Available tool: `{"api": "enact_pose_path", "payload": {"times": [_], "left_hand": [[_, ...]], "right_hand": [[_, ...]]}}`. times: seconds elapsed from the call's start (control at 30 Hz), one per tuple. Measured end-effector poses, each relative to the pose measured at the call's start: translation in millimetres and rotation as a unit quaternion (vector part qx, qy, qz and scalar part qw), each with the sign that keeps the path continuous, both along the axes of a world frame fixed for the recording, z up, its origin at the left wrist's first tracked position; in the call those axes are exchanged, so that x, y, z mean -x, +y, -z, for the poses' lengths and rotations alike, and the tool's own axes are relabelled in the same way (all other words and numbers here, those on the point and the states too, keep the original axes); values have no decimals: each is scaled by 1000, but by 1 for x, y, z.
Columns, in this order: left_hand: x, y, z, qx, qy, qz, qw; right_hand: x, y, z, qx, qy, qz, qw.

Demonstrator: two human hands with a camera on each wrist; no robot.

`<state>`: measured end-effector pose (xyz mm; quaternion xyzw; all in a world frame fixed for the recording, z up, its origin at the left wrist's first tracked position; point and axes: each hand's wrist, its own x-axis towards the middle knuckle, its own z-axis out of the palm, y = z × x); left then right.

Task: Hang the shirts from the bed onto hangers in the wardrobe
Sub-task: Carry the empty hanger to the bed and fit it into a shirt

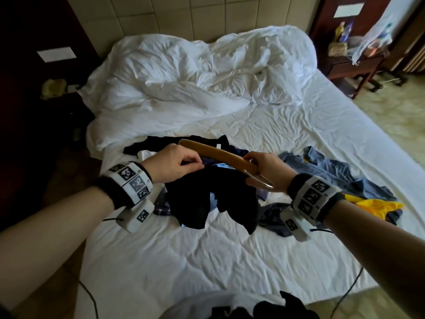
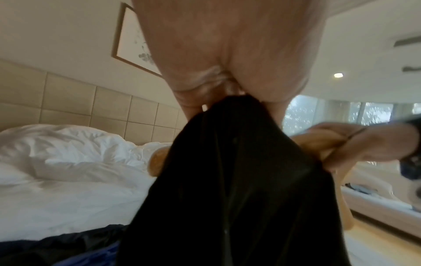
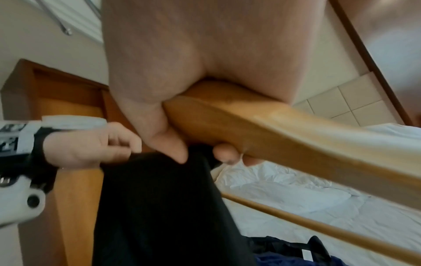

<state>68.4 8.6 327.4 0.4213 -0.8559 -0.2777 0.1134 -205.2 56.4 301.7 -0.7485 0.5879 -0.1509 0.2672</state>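
Observation:
Above the bed I hold a wooden hanger point(image 1: 220, 155) with a metal hook point(image 1: 261, 180). My right hand point(image 1: 264, 169) grips the hanger point(image 3: 284, 129) at its middle, by the hook. My left hand point(image 1: 174, 164) pinches the edge of a black shirt point(image 1: 207, 199), which hangs down below the hanger. In the left wrist view the black shirt point(image 2: 239, 180) drops from my curled fingers. More shirts lie on the sheet: a black one point(image 1: 174, 141), a blue one point(image 1: 333, 171), a dark patterned one point(image 1: 271, 215) and a yellow garment point(image 1: 377, 206).
A crumpled white duvet point(image 1: 195, 81) covers the head of the bed point(image 1: 207, 261). A dark nightstand point(image 1: 354, 65) with bottles and a bag stands at the right. Dark furniture fills the left side. Cables trail over the bed's near edge.

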Motion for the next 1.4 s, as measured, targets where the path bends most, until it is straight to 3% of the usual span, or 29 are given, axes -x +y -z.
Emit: {"api": "enact_pose_path", "payload": {"times": [0.2, 0.27, 0.33, 0.4, 0.5, 0.6, 0.67, 0.77, 0.87, 1.07, 1.4], "left_hand": [[-24, 11, 36, -118, -163, 60, 978], [-34, 18, 49, -147, -254, 74, 953], [-49, 24, 59, -161, -377, 97, 907], [-66, 26, 61, -140, -476, 108, 862], [-76, 23, 56, -13, -544, 139, 828], [-67, 20, 48, 139, -543, 132, 817], [-61, 17, 39, 177, -531, 103, 822], [-51, 17, 25, 188, -520, 89, 828], [-40, 18, 15, 197, -509, 90, 833], [-23, 4, 2, 152, -512, 95, 840], [2, -2, -2, 162, -595, 148, 773]], "right_hand": [[3, 2, -6, 22, -21, 30, 999], [3, 6, -4, 11, -27, 42, 999], [6, 10, -1, 8, -24, 54, 998], [10, 13, 0, 6, -19, 65, 998], [9, 20, 7, 9, -16, 50, 999], [4, 28, 21, -6, 5, 12, 1000], [2, 30, 30, -28, 14, 13, 999], [3, 29, 34, -58, -3, 31, 998], [6, 31, 35, -76, -74, 50, 993], [4, 38, 22, -14, -209, 74, 975], [-3, 36, -35, 60, -378, 65, 922]]}}
